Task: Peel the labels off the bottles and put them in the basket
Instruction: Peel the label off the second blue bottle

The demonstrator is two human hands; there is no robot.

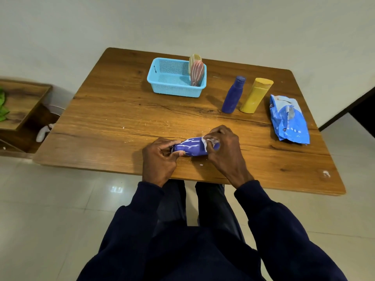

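On my feed the purple bottle [190, 149] lay sideways low in the middle of the frame. It was a smooth plastic cylinder streaked with white glue residue, over the near part of the wood-grain counter [113, 110]; I could not tell whether it rested there. The left grip [160, 157] was curled round its narrow end. The right grip [223, 148] was closed over the other end, fingertips pinching a ragged white label [208, 141] partly lifted from the plastic, so the bottle spanned the gap between both grips.

At upper middle sat the light-blue perforated plastic basket [172, 91]. A pink bottle [196, 75] and a cream bottle [194, 58] leaned in its right corner. To the right stood a matte blue bottle [233, 96] and a yellow bottle [255, 96], close together. Farther right, a crinkled blue pouch [288, 118] lay flat.
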